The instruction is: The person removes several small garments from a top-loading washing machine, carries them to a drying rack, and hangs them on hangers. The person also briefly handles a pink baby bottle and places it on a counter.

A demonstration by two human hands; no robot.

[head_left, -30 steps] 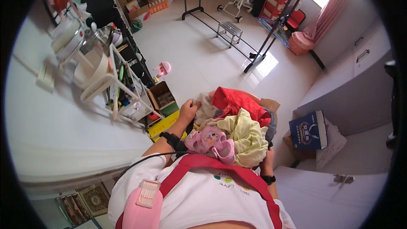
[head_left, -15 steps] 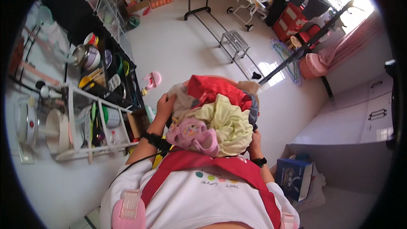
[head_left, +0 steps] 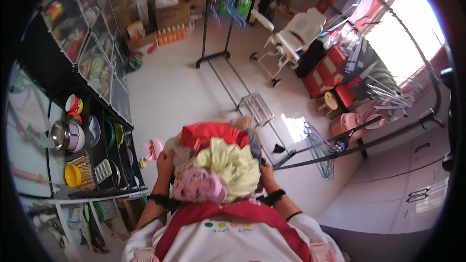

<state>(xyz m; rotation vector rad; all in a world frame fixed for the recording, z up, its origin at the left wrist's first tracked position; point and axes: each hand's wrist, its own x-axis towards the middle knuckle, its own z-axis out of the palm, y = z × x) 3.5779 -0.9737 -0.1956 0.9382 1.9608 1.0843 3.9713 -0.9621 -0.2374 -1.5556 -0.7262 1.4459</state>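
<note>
I carry a heaped pile of clothes [head_left: 218, 162] against my chest: a red garment [head_left: 213, 133] on top at the far side, a pale yellow one [head_left: 233, 165] in the middle, a pink patterned one [head_left: 199, 187] nearest me. My left hand [head_left: 165, 162] grips the pile's left side, beside a grey-beige cloth. My right hand [head_left: 266, 174] holds the right side, mostly hidden behind the clothes; a dark band sits on each wrist.
Black shelves [head_left: 104, 131] with bowls, a pot and kitchenware line the left. A small pink toy [head_left: 153, 149] lies on the white floor. Ahead stand a black clothes rack [head_left: 218, 43], a white chair [head_left: 291, 36], red and pink stools [head_left: 340, 97], and hangers [head_left: 318, 148] on a rail at right.
I have turned and walked on with the pile; the shelves slid further left, the clothes rack and chair came closer. Both hands keep the same grip.
</note>
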